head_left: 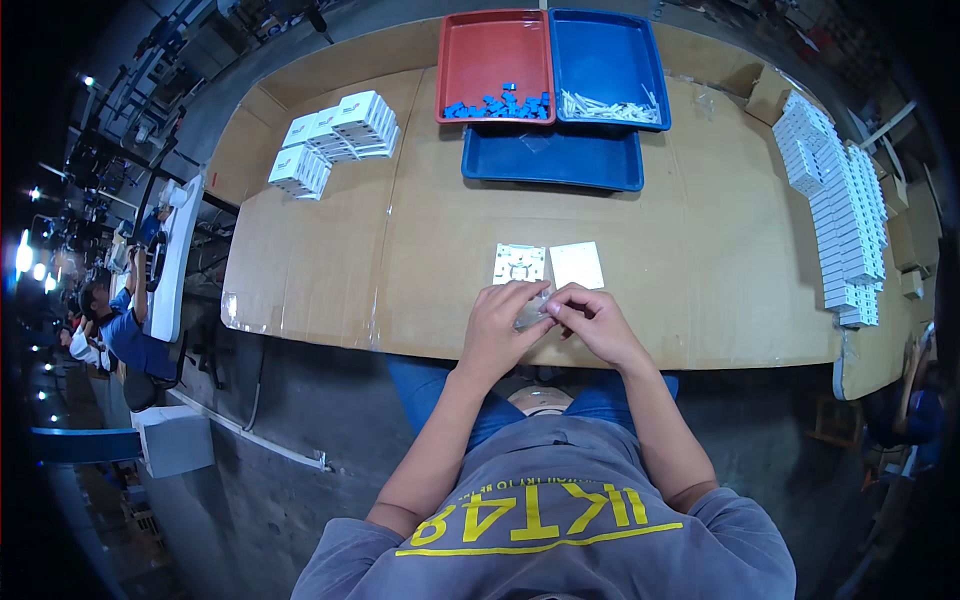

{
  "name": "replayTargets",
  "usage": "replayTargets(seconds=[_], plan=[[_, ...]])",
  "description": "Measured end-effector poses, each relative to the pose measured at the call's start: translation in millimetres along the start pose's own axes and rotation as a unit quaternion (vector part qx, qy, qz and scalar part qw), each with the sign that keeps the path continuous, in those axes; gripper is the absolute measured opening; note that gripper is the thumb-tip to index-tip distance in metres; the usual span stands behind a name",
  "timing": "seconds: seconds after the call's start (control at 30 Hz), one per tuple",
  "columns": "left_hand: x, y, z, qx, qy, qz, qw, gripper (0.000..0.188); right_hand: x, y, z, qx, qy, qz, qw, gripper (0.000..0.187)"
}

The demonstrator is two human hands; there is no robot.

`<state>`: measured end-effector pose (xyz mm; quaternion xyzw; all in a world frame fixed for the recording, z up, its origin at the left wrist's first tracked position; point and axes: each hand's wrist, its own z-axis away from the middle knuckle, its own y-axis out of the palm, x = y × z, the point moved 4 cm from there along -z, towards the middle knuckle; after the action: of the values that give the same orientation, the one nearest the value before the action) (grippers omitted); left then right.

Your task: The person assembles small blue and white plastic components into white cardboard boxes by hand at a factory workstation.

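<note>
Workshop, cardboard-covered workbench [300, 250], red tray [495, 60] of blue parts [497, 107], stacked white boxes [302, 170], person [138, 335] at another bench [176, 270]

A grey short-sleeved shirt [600, 562] bears yellow lettering [527, 510] above blue trousers [425, 388].

The flat plate [577, 266] is white — the shirt [548, 466] grey with yellow lettering [523, 500].

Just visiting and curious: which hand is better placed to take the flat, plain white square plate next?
Probably the right hand: the flat white square plate lies just beyond it. The left hand is farther, holding a small translucent item.
</note>
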<state>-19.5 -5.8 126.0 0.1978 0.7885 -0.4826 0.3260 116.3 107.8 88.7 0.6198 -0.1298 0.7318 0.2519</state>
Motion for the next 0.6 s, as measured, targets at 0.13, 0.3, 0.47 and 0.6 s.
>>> replayTargets(seconds=[0.13,0.3,0.47,0.6], plan=[[4,7,0,-0.002,0.002,0.018,1.0,0.048,0,1,-2,0.008,-0.085,0.015,0.996,0.028],[8,23,0,0.065,-0.094,0.158,0.981,0.038,-2,-6,-7,0.082,-0.085,-0.009,0.993,0.059],[21,37,5,0.125,-0.229,0.382,0.886,0.03,4,-15,-6,0.091,-0.047,0.056,0.993,0.064],[24,45,9,0.18,-0.257,0.445,0.839,0.035,16,-14,-4,0.157,0.017,0.062,0.986,0.066]])
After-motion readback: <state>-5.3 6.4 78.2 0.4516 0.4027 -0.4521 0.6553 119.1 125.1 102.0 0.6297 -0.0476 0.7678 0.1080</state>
